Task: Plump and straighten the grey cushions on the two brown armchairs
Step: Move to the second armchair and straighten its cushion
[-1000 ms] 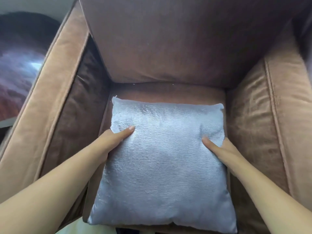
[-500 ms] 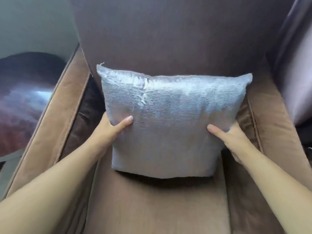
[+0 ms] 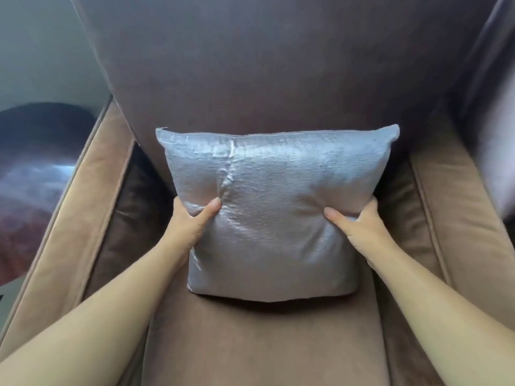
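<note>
A shiny grey cushion (image 3: pixel 273 207) stands upright against the backrest of a brown armchair (image 3: pixel 250 338), its lower edge on or just above the seat. My left hand (image 3: pixel 192 221) grips its left side, thumb pressed into the front face. My right hand (image 3: pixel 354 224) grips the right side the same way. The fingers of both hands are hidden behind the cushion. The fabric dents and creases where the thumbs squeeze inward. The tall backrest (image 3: pixel 264 65) rises behind the cushion.
Padded armrests flank the seat, the left armrest (image 3: pixel 80 215) and the right armrest (image 3: pixel 457 207). A dark reddish rounded surface (image 3: pixel 36 168) lies beyond the left armrest. A pale blurred shape (image 3: pixel 498 140) shows at the far right edge.
The cushion lay flat on the seat, then both hands lifted it upright against the backrest. Now it sits lower on the seat and the thumbs squeeze its sides inward.
</note>
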